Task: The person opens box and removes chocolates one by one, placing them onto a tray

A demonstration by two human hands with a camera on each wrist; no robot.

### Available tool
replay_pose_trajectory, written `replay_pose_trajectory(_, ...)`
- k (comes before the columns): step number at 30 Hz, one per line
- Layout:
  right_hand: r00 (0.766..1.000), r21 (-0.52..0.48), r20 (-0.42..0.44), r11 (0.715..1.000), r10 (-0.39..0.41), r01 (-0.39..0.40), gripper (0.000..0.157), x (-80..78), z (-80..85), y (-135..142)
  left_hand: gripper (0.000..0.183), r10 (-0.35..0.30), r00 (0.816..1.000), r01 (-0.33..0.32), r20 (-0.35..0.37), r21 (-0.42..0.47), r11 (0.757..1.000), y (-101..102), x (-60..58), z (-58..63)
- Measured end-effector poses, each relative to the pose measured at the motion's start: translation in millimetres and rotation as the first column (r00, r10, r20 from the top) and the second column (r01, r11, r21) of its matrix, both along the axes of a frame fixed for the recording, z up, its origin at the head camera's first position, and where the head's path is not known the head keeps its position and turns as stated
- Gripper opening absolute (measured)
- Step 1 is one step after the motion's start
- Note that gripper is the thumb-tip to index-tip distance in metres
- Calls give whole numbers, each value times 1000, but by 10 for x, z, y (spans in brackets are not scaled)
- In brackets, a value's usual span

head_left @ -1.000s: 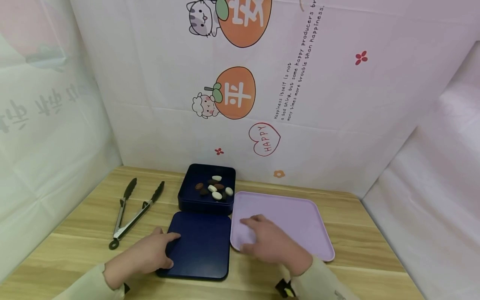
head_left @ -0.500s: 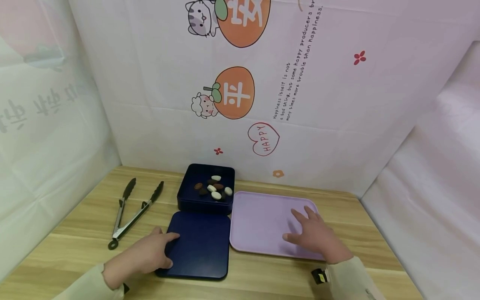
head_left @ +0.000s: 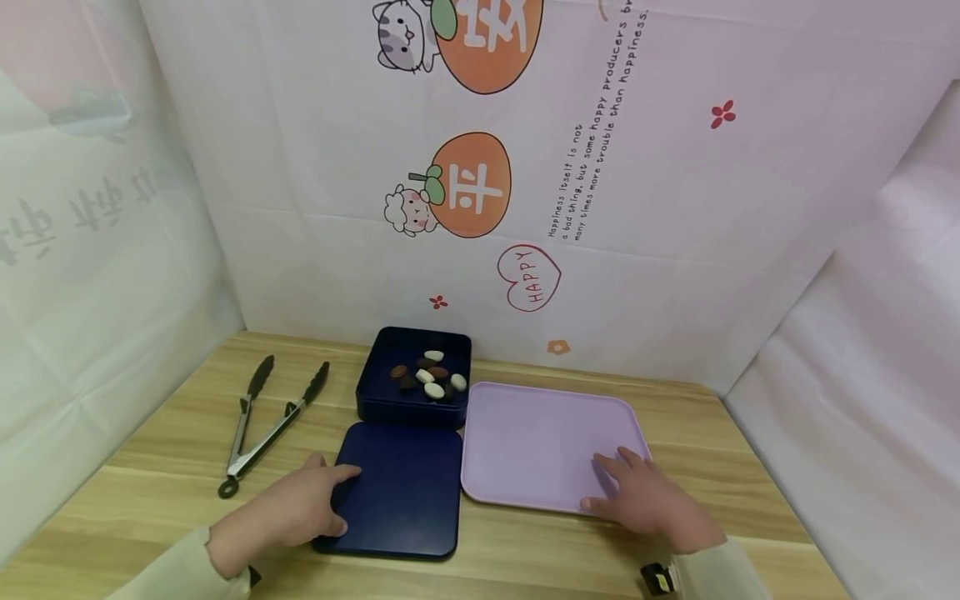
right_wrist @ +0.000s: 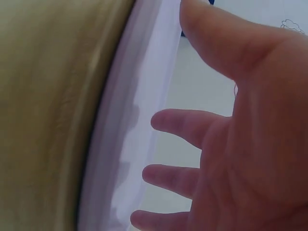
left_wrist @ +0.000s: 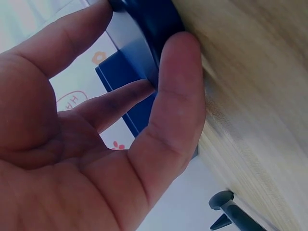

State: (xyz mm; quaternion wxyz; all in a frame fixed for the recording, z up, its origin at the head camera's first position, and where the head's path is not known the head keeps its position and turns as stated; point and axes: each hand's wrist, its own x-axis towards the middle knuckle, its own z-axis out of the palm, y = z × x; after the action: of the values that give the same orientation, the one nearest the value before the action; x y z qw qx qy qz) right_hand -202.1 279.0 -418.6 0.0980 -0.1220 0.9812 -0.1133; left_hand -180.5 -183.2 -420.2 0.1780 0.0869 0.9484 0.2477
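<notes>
My left hand (head_left: 300, 502) touches the left edge of a flat dark blue tin lid (head_left: 405, 492), its finger and thumb apart along that edge. In the left wrist view the fingertips meet the lid's rounded rim (left_wrist: 161, 29). Behind the lid stands an open dark blue box (head_left: 411, 411) with several oval white, brown and dark pieces (head_left: 434, 390) inside. Over the front right corner of a lilac tray (head_left: 540, 442) is my right hand (head_left: 645, 498), fingers spread. The right wrist view shows those extended fingertips (right_wrist: 163, 120) close to the tray's rim (right_wrist: 110, 144).
Black-tipped metal tongs (head_left: 258, 446) lie spread on the wooden table (head_left: 150, 500) at the left. A printed white cloth (head_left: 637, 317) rises behind the table, and white cloth walls flank both sides.
From the tray's left part my right hand has moved across to its front right corner, coming lower and nearer the edge. The left hand has stayed on the lid.
</notes>
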Motion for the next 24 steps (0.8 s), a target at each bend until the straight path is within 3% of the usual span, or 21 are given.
replay_pose_trajectory(6,1000,-22,21,1000,-21,21,82,44,-37,23,69,0,1000,0,1,4,1000,4,6,15)
replay_pose_trajectory(15,994,-53,-59,995,-92,89,83,45,-252,25,69,3,1000,-4,15,17,1000,7,14,20)
replay_pose_trajectory(24,997,-12,6,997,-76,76,92,93,-226,22,69,3,1000,-3,14,10,1000,8,6,3)
